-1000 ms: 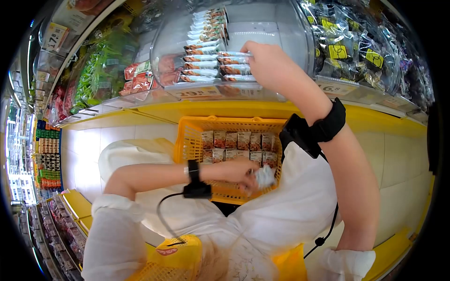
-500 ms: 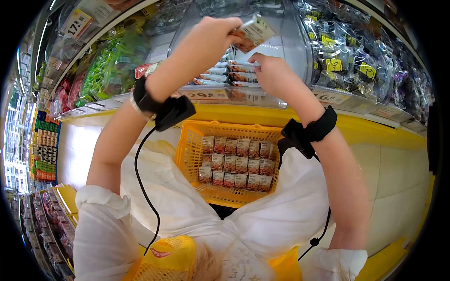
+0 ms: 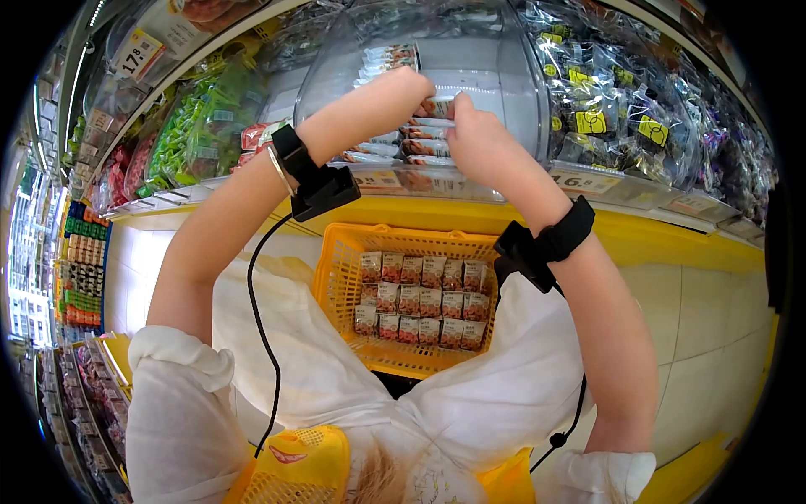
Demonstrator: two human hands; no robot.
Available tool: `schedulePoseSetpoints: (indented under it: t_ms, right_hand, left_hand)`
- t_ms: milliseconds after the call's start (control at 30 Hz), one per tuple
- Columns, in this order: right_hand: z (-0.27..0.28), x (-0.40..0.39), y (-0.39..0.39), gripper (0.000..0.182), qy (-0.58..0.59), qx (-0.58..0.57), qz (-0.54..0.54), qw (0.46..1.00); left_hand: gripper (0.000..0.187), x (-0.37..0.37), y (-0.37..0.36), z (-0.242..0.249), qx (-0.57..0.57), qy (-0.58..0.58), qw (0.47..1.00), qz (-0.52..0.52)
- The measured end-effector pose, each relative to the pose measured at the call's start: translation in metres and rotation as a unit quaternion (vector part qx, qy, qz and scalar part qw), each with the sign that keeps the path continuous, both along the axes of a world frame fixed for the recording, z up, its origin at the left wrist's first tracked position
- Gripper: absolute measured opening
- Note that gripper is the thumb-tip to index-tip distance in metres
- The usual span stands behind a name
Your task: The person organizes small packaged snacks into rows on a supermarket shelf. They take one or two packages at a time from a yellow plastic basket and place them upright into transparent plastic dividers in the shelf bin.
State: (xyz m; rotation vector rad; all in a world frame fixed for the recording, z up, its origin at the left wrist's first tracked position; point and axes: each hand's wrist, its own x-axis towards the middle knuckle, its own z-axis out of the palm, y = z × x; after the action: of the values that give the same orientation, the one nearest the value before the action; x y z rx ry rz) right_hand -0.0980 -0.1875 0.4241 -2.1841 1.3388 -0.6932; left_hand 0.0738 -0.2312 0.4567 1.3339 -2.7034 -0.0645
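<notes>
My left hand is closed on the left end of a small snack packet, which lies at the top of a row of stacked packets in the clear plastic bin. Against the packet's right end, the fingers of my right hand are pinched. Below my hands, a row of similar packets stands on edge near the bin's front. Another row of packets is partly hidden by my left forearm. The yellow basket between my knees holds several packets in three neat rows.
More packets are stacked deeper in the clear bin. Green-wrapped goods fill the left bin, and dark bags with yellow labels fill the right. Price tags line the shelf edge. Black wrist straps carry cabled devices.
My left hand has lowered the raised packet into the bin, onto the row. My right hand has risen slightly to the packet's right end, and the stack farther back has come into view.
</notes>
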Motion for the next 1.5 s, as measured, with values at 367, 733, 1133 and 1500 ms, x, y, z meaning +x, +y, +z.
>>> schedulePoseSetpoints:
  t_ms: [367,733,1133,1500]
  right_hand:
    - [-0.003,-0.001,-0.001,0.045,-0.02,0.006,-0.028,0.999]
    - [-0.001,-0.004,0.005,0.025,0.098,-0.135,0.019,0.986]
    - [-0.005,-0.003,-0.008,0.036,0.051,-0.02,0.007,0.998]
    - [-0.006,-0.003,-0.006,0.028,0.042,-0.055,0.007,0.998]
  left_hand:
    - [0.031,0.002,0.008,-0.002,-0.04,-0.14,0.986,-0.077]
    - [0.031,0.003,0.013,0.006,0.062,-0.126,0.989,-0.047]
    - [0.044,0.009,0.012,0.001,0.046,-0.088,0.992,-0.079]
    - [0.074,0.013,0.01,-0.004,0.067,-0.021,0.99,-0.119]
